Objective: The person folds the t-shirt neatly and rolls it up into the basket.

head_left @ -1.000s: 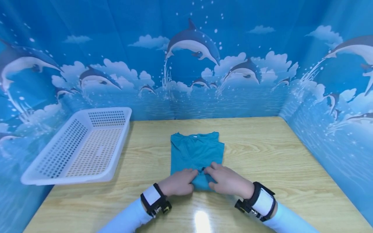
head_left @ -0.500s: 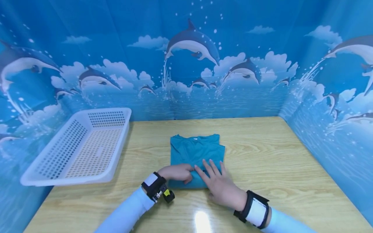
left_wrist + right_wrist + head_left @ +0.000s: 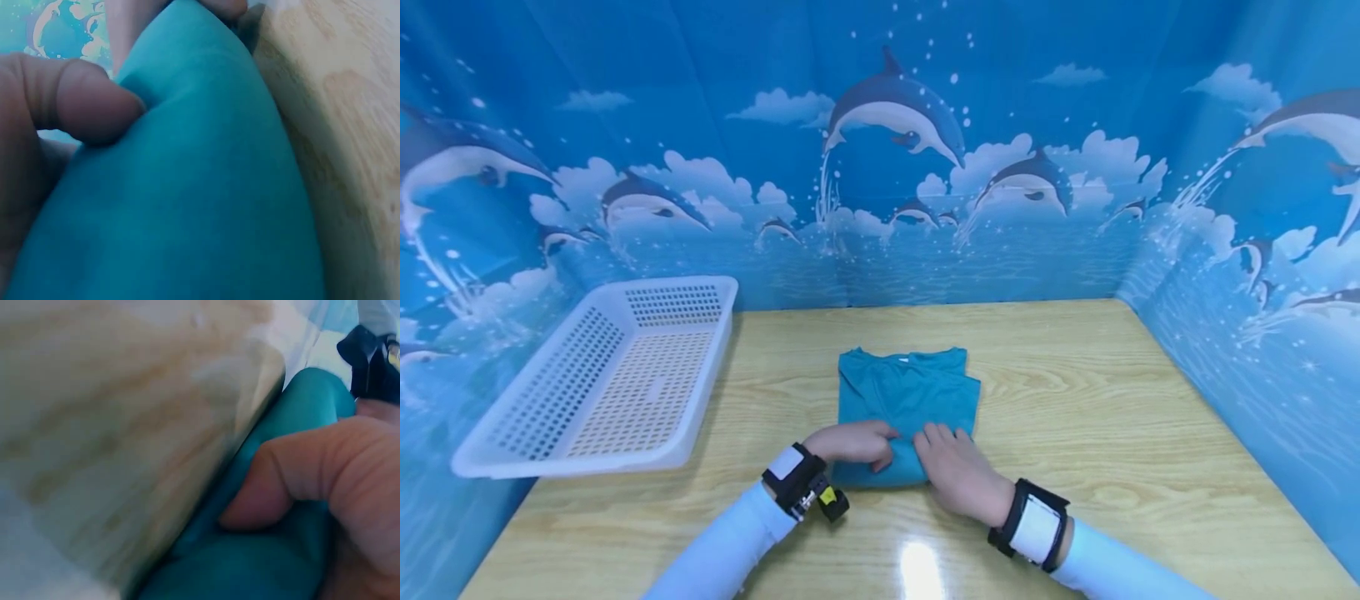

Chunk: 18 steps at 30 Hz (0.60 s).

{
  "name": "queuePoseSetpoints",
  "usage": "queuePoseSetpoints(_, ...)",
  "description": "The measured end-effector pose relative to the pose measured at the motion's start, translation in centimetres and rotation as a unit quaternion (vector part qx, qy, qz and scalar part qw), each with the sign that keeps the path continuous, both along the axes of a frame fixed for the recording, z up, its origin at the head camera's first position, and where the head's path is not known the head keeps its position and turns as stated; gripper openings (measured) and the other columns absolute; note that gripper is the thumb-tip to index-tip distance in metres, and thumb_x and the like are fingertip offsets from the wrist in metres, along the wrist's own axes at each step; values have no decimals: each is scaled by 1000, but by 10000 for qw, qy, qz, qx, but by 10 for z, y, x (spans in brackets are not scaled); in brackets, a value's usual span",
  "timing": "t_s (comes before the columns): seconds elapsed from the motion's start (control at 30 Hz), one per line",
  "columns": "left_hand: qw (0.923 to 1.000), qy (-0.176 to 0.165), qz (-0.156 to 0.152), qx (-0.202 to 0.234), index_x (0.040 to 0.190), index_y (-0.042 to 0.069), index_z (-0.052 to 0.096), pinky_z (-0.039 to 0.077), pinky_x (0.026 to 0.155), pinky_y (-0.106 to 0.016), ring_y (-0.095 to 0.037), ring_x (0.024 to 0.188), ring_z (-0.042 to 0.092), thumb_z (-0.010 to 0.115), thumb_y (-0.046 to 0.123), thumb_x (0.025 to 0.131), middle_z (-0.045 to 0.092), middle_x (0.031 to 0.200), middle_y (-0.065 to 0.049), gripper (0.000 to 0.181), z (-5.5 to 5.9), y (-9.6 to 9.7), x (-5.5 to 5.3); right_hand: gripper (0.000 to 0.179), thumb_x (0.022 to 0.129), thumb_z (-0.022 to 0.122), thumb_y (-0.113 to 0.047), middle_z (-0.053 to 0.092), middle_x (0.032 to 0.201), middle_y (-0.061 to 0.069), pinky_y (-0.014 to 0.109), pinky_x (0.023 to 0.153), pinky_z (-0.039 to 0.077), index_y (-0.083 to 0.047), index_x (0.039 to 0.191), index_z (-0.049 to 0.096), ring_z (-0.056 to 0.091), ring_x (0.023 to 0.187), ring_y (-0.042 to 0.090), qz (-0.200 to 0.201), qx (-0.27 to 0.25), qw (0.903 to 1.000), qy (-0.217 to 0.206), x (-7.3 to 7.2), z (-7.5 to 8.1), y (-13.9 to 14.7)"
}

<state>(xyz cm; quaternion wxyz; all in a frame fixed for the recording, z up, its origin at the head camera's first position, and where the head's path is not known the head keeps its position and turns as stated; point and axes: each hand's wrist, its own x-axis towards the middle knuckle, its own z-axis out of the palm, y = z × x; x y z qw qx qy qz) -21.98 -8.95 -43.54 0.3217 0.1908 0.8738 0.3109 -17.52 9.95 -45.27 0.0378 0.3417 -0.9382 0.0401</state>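
Observation:
A teal T-shirt [image 3: 904, 392] lies folded on the table, its neckline and a small white label at the far end. Its near end is turned over into a thick roll [image 3: 206, 162]. My left hand [image 3: 852, 442] grips the roll at its left part, the thumb [image 3: 100, 103] pressing into the cloth. At the right end my right hand [image 3: 961, 471] has its fingers bent over the roll. The right thumb [image 3: 262, 494] digs into the near side of the cloth. The shirt's near right corner is hidden under the right hand.
On the left stands a white plastic basket [image 3: 707, 400] with perforated walls and nothing in it. The wood-grain table [image 3: 1075, 400] is enclosed at the back and sides by a blue dolphin-print curtain [image 3: 865, 258].
The near end of the shirt has been turned over. My right hand spread its fingers flat over it, then curled them round the roll. The left hand moved slightly up and stayed.

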Motion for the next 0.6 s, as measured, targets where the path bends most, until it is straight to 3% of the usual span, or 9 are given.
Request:
queuePoseSetpoints(0.07, 9995, 294, -126, -79, 133, 1, 51, 43, 82, -33, -18, 90, 51, 52, 6, 67, 58, 120, -4, 66, 1, -1, 4, 31, 72, 69, -5, 46, 85, 2, 25, 60, 30, -7, 98, 52, 42, 75, 15, 33, -17, 9999, -133, -4, 1, -1)
queuePoseSetpoints(0.17, 9927, 1114, -373, -272, 126, 4, 57, 47, 78, -31, -16, 82, 53, 50, 12, 76, 61, 110, -4, 51, 4, -3, 13, 34, 69, 69, -4, 50, 87, 4, 29, 64, 35, -5, 100, 54, 46, 79, 18, -39, -118, 9984, -555, -9, 2, -3)
queuePoseSetpoints(0.27, 9755, 2076, -521, -509, 120, 5, 58, 50, 80, -31, -17, 92, 57, 51, 18, 82, 62, 106, -6, 40, 8, -3, 26, 39, 68, 67, -5, 55, 93, 6, 37, 74, 43, -1, 105, 57, 51, 87, 21, -224, -283, 9937, -1059, -14, 2, -3)
queuePoseSetpoints(0.4, 9483, 3033, -591, -729, 126, 3, 54, 50, 82, -33, -19, 97, 55, 55, 20, 83, 59, 110, -8, 47, 12, -5, 38, 38, 68, 64, -6, 60, 93, 6, 42, 80, 47, 0, 105, 60, 54, 87, 21, -374, -497, 9869, -1486, -20, 1, -3)
queuePoseSetpoints(0.5, 9305, 3494, -704, -848, 139, 5, 42, 47, 91, -39, -23, 109, 52, 59, 21, 82, 54, 122, -12, 62, 13, -2, 47, 29, 69, 61, -7, 58, 83, 2, 36, 68, 47, -3, 97, 62, 52, 75, 17, -452, -664, 9803, -1806, -26, 0, -2)
queuePoseSetpoints(0.6, 9141, 3815, -876, -1061, 151, 10, 22, 42, 101, -48, -31, 126, 44, 63, 23, 81, 41, 142, -19, 82, 13, 2, 55, 21, 69, 56, -4, 52, 70, -2, 29, 53, 41, -5, 89, 62, 47, 61, 13, -585, -898, 9673, -2299, -29, 2, -2)
